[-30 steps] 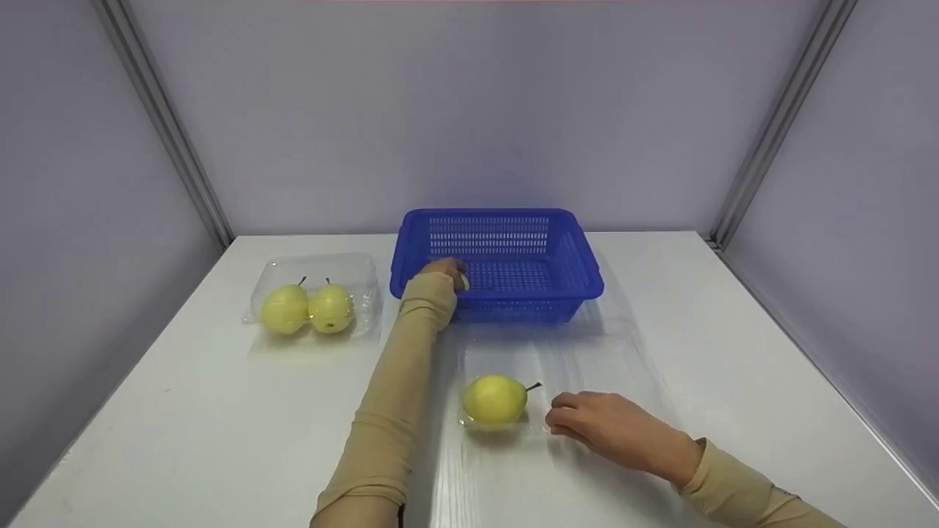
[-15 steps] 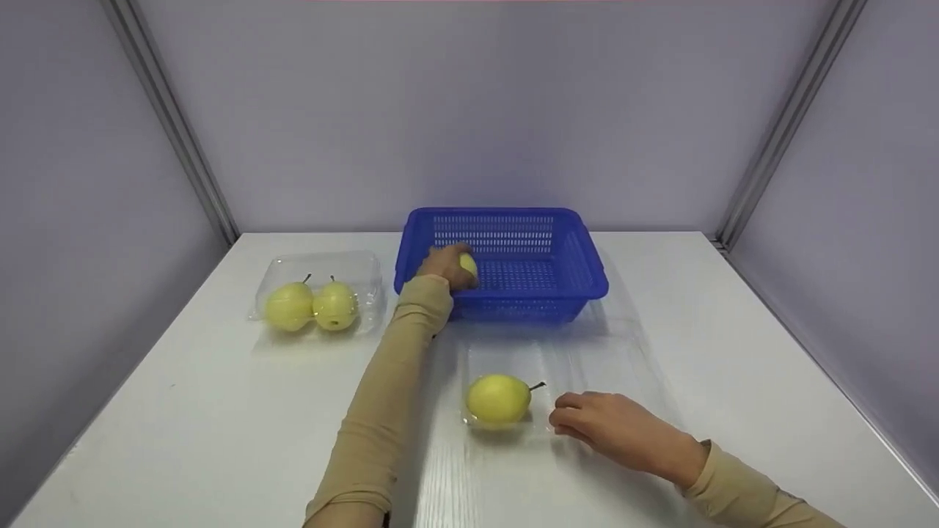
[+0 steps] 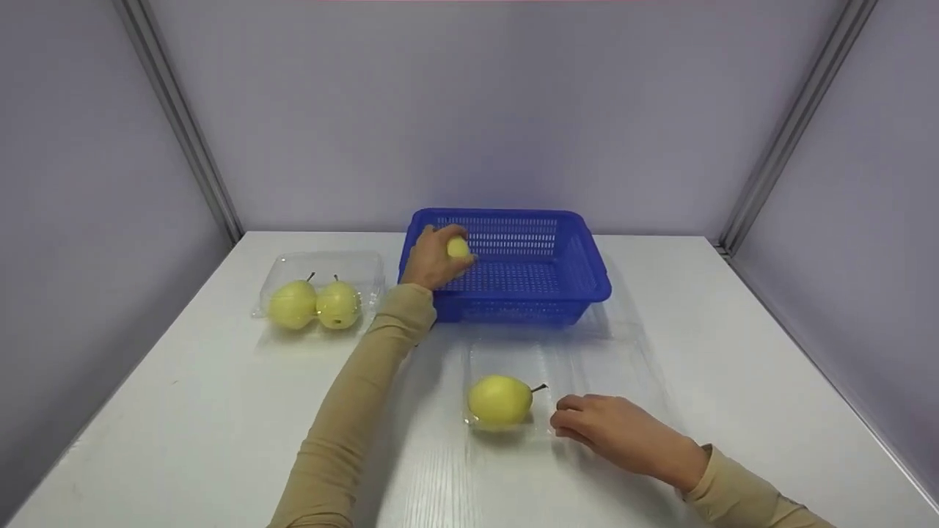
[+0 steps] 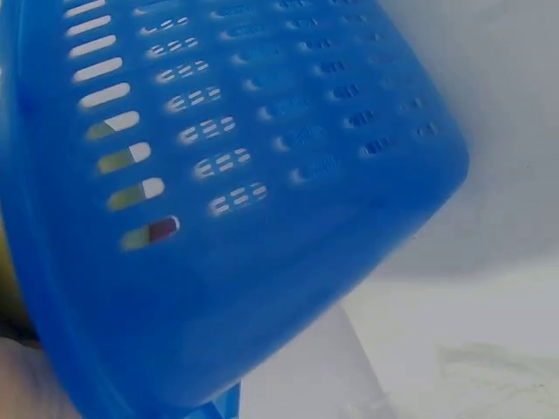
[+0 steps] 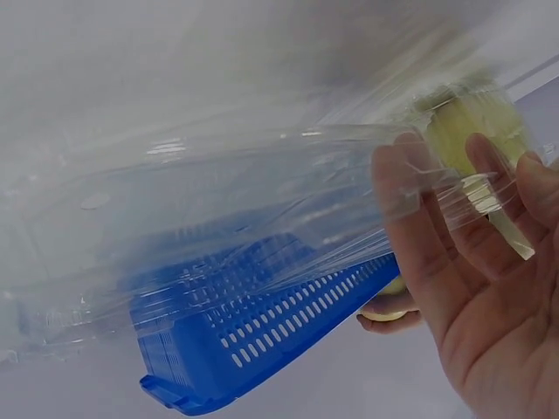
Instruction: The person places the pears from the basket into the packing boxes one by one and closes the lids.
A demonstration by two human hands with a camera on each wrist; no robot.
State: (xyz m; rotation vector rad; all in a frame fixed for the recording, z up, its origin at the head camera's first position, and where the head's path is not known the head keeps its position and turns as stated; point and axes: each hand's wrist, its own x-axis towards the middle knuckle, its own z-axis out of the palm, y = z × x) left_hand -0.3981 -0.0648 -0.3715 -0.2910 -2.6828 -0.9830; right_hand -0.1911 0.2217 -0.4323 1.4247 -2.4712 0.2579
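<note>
In the head view, my left hand (image 3: 434, 257) grips a yellow-green pear (image 3: 458, 247) over the left end of the blue plastic basket (image 3: 587, 290). The left wrist view shows the outside of the basket wall (image 4: 262, 262), with part of the hand (image 4: 31, 384) at the lower left edge. My right hand (image 3: 623, 436) holds the edge of an unlatched clear plastic box (image 3: 506, 356) with bent fingers. Another pear (image 3: 500, 400) lies in this box, its stem pointing at that hand. In the right wrist view, clear plastic (image 5: 262, 175) overlaps the fingertips.
Left of the basket, a clear plastic box (image 3: 330, 265) holds two pears (image 3: 292, 305) with stems. The white table (image 3: 183, 425) is bounded by grey panels (image 3: 477, 110) at the back and sides.
My left hand has lifted the pear from low inside the basket and drawn it slightly leftward, above the left rim. The right hand stays at the clear box.
</note>
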